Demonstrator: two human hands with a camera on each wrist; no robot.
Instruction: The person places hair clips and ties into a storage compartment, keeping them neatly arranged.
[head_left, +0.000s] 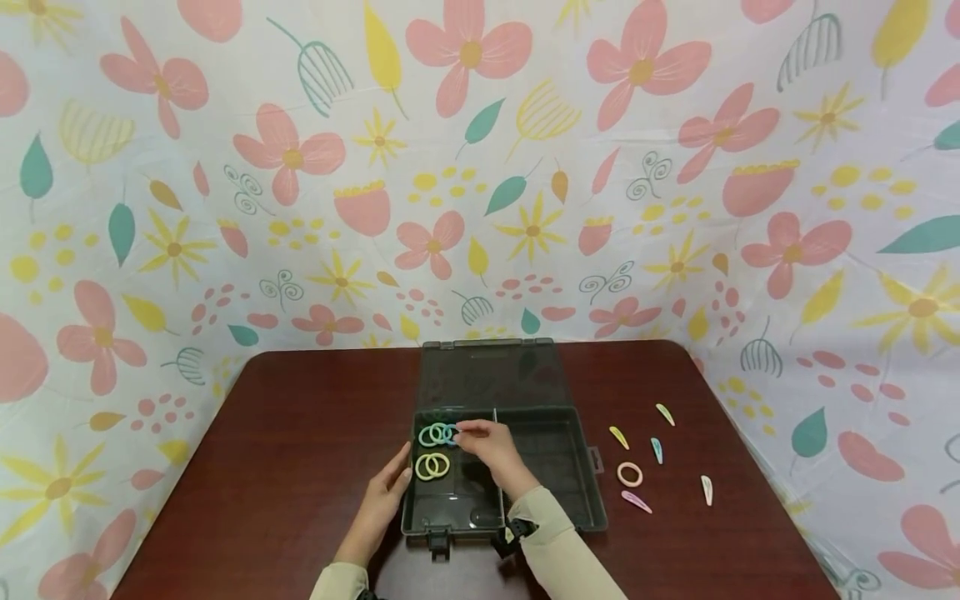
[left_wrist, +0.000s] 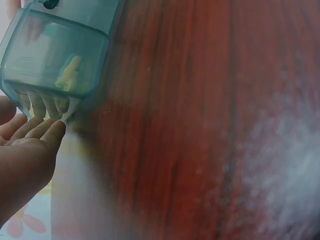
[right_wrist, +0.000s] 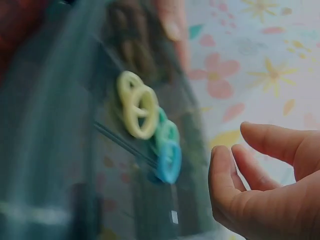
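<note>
A dark see-through box point(head_left: 525, 523) stands on the table with a divider inside. Two yellow hair ties point(head_left: 432, 467), two green hair ties point(head_left: 431, 435) and a blue hair tie point(right_wrist: 170, 162) lie in overlapping groups in its left compartment. Over this compartment is my right hand point(head_left: 491, 450), its fingertips close by the blue hair tie. The right wrist view shows the thumb apart from bent fingers point(right_wrist: 223, 175), with nothing between them. With fingers extended, my left hand point(head_left: 384, 500) rests against the box's left wall, also seen in the left wrist view.
Behind the box its lid point(head_left: 491, 375) leans back, opened. To the right lie a peach hair tie point(head_left: 629, 475) and several hair clips, among them a purple clip point(head_left: 637, 501), a blue clip point(head_left: 657, 451) and a white clip point(head_left: 707, 490). A flowered cloth point(head_left: 480, 208) hangs behind the table.
</note>
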